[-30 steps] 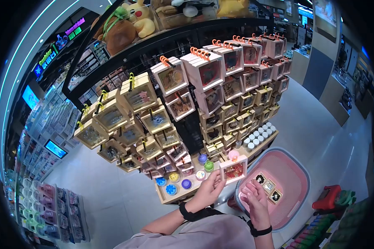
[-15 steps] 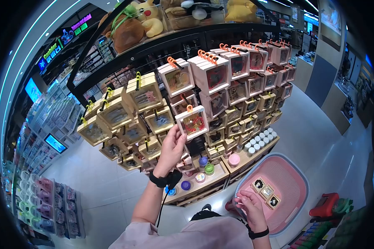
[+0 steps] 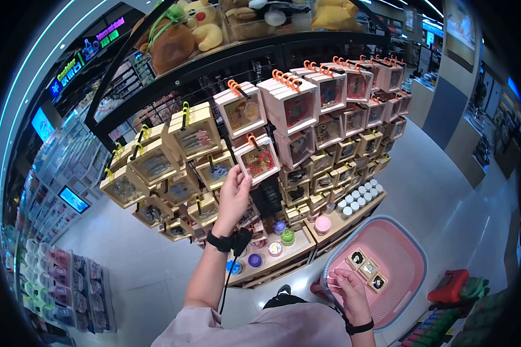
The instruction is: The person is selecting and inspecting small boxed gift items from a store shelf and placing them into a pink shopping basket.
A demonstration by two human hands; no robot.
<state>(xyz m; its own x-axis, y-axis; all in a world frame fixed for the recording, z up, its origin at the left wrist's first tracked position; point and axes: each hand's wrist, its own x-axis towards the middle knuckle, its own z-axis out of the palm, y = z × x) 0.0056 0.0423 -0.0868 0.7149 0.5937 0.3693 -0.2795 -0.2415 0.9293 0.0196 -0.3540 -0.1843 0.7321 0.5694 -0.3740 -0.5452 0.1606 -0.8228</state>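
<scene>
My left hand pinches the lower left edge of a small white-framed display box, with red and gold pieces behind its clear front. An orange ring at the top of this box overlaps a black rack hook. Other framed boxes hang close around it, among them a larger pale pink one just above. My right hand is beside the left rim of a pink basket, fingers loosely bent and apart, nothing seen in them. Several small framed boxes lie in the basket.
The black rack carries plush toys on top and many boxes below. White-lidded jars and coloured tubs stand on its low wooden shelf. Stacked clear containers are at left; a red container is at right.
My left hand has moved the white-framed box slightly left and up toward the rack, its orange ring now at a hook. My right hand stays by the basket rim.
</scene>
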